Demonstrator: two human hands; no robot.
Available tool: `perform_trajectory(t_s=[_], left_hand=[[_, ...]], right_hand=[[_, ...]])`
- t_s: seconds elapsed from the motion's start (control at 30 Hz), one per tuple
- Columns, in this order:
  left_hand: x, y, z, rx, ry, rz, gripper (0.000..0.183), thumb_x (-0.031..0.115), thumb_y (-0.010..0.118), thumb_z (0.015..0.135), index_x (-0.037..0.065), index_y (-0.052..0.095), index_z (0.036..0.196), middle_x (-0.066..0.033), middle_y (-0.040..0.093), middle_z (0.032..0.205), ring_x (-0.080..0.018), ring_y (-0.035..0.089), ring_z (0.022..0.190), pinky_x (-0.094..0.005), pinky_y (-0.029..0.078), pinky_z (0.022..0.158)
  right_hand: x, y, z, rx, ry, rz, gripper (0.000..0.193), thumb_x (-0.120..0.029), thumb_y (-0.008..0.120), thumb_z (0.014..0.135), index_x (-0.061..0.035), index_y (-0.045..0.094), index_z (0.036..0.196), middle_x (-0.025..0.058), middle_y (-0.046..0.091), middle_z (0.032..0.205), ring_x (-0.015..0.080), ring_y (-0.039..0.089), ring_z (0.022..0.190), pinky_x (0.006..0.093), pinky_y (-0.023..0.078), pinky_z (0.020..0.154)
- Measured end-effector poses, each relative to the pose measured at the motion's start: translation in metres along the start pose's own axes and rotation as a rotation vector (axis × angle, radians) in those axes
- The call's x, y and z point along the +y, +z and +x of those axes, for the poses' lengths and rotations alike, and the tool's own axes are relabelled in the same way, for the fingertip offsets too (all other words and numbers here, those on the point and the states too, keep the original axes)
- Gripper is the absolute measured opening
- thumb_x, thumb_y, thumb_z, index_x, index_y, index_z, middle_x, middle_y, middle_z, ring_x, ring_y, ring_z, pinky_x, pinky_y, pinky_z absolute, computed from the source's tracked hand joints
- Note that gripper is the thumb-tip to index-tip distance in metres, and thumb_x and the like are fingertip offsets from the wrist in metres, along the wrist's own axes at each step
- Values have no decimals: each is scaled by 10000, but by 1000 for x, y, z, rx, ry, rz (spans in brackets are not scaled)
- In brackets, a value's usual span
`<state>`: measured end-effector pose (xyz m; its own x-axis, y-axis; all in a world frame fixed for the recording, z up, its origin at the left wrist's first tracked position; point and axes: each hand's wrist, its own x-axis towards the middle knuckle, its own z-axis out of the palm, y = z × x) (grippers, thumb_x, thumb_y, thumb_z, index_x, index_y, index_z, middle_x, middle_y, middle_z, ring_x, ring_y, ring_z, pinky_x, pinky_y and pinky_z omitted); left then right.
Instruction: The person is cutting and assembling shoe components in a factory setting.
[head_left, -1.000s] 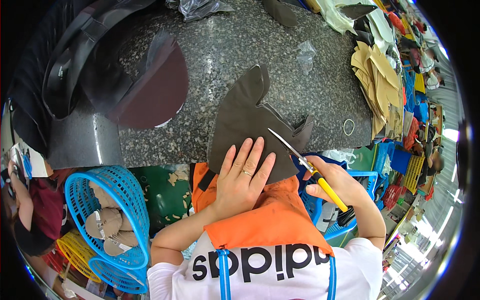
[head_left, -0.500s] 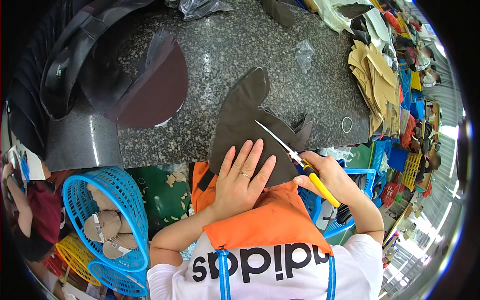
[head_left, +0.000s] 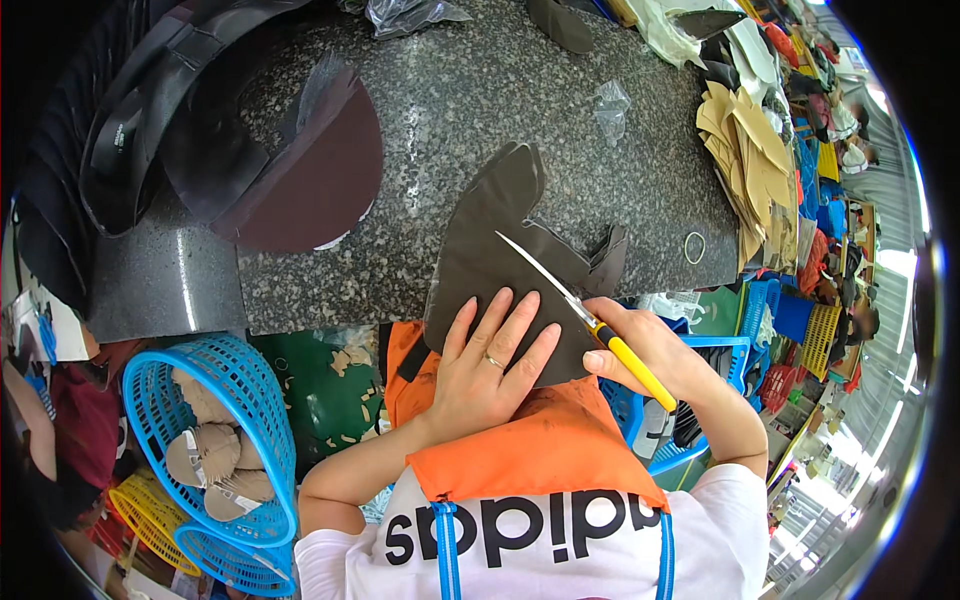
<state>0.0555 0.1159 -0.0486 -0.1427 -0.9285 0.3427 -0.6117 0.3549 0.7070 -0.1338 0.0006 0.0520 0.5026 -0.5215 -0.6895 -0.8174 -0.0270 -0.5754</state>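
Sheet (head_left: 475, 250) is pinned across the desk (head_left: 330, 285) edge by the left hand (head_left: 488, 375), fingers spread flat. Scissors (head_left: 600, 329) are held in the right hand's (head_left: 655, 348) curled fingers; no finished cut is seen.

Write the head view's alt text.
The left hand lies spread on a dark sheet at the edge of a speckled table; the right hand holds yellow-handled scissors over the sheet. A blue basket stands lower left.
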Motion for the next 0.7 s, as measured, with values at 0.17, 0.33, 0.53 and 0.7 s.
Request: perform_trajectory(t_s=[0.17, 0.33, 0.53, 0.7], left_hand=[[-1, -2, -1, 6, -15, -4, 459, 296, 567, 892, 112, 591, 1311, -198, 476, 1449, -392, 483, 1311, -562, 281, 1104], [-1, -2, -2, 30, -21, 17, 431, 309, 582, 884, 151, 620, 1283, -180, 463, 1464, -440, 442, 1328, -627, 240, 1096], [-4, 2, -4, 42, -22, 21, 405, 345, 643, 857, 190, 664, 1230, -152, 466, 1460, -496, 385, 1348, -714, 180, 1065], [-5, 1, -6, 54, -11, 14, 399, 343, 617, 872, 179, 663, 1233, -157, 448, 1470, -498, 384, 1347, -708, 193, 1062]], right_hand=[[-7, 0, 2, -1, 69, 0, 723, -580, 625, 889, 68, 527, 1195, 220, 638, 745, 390, 664, 728, 435, 502, 652], [-3, -7, 1, 9, -11, -60, 729, -584, 618, 894, 65, 518, 1211, 226, 643, 748, 383, 672, 738, 436, 505, 657], [-18, -7, 9, 6, -45, -107, 732, -592, 611, 897, 68, 522, 1202, 226, 643, 732, 371, 683, 731, 424, 510, 646], [-23, -7, 10, 13, 41, -124, 716, -586, 619, 897, 80, 545, 1148, 187, 627, 650, 368, 669, 644, 424, 500, 596]])
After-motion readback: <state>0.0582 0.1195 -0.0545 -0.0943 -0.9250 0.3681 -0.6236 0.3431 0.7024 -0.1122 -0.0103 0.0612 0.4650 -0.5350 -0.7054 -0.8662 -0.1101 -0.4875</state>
